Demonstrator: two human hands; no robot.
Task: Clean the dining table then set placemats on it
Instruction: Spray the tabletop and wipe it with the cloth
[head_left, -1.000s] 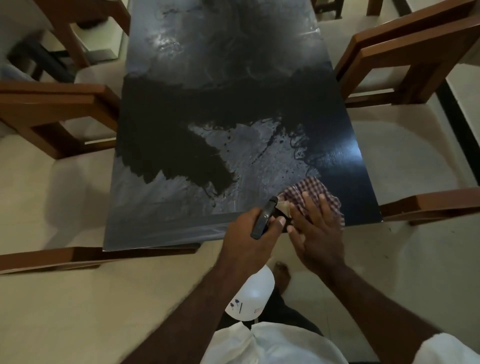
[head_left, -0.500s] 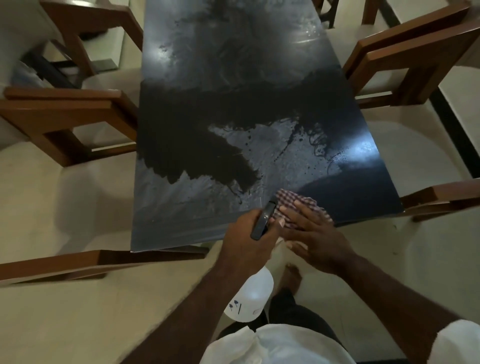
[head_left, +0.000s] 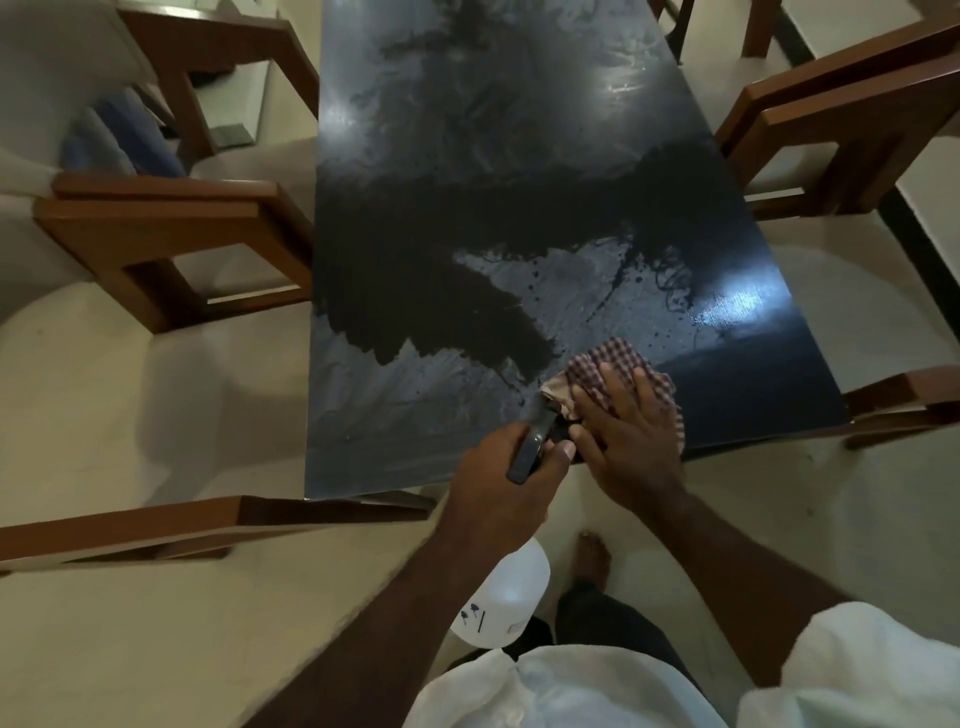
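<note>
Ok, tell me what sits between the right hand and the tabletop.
The checked cloth: in the head view the right hand presses flat on it, and the cloth lies on the dark table close to its near edge.

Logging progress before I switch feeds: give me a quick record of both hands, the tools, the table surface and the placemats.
left hand: grips the spray bottle by its trigger
spray bottle: white, hanging below the hand, off the table's near edge
right hand: flat on the cloth
cloth: checked, on the table by its near edge
table: dark top, streaky, wet-looking
placemats: none in view
chairs: wooden, both sides
</note>
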